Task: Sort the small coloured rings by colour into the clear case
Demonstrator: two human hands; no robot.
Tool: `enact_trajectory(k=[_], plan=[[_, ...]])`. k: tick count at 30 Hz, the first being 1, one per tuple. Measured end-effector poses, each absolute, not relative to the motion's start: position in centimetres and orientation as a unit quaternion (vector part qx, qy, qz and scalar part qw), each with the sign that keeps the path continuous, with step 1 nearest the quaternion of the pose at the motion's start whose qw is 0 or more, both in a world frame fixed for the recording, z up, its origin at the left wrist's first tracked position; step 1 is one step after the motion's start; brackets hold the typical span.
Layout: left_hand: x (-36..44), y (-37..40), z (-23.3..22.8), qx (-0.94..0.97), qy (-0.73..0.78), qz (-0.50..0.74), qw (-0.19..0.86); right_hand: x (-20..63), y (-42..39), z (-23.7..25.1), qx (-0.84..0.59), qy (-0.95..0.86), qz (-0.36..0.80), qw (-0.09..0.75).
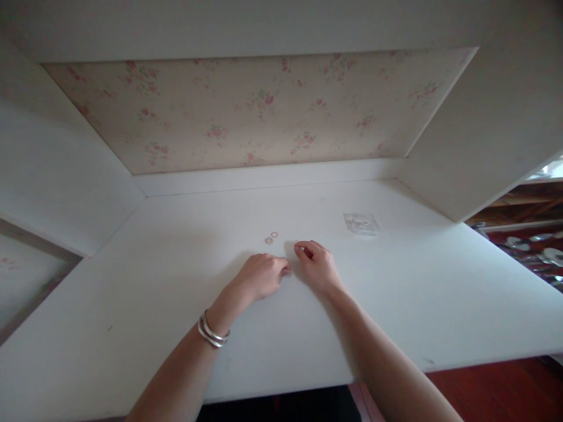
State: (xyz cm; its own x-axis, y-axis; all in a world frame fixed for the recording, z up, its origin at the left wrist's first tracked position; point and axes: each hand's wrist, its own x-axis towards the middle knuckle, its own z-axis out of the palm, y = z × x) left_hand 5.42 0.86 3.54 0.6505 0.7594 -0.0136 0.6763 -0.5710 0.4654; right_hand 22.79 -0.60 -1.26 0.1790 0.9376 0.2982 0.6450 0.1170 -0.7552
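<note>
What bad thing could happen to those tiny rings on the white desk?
The two small rings lie loose just beyond both hands, so a nudge from the right hand or left hand might send them rolling away. The left hand seems to pinch something tiny at its fingertips; it could slip and be hard to spot. The clear plastic packet could also get brushed aside.
</note>
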Motion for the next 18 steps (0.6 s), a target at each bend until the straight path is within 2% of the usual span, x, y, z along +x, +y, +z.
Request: enact_trajectory(k=[5, 9, 13, 18], plan=[[5.4, 1.0, 3.3, 0.884, 0.405, 0.1, 0.211, 22.8, -0.6, -1.3, -0.641, -0.619, 0.173, 0.42], [4.6, 1.6, 3.6, 0.868, 0.403, 0.173, 0.232, 22.9, -0.5, -1.3, -0.642, -0.617, 0.176, 0.421], [2.3, 2.6, 3.3, 0.811, 0.477, 0.265, 0.212, 22.9, -0.6, -1.2, -0.64, -0.617, 0.18, 0.421], [-1.1, 3.5, 2.5, 0.763, 0.555, 0.27, 0.191, 22.7, -1.0, -1.3, -0.641, -0.628, 0.175, 0.407]])
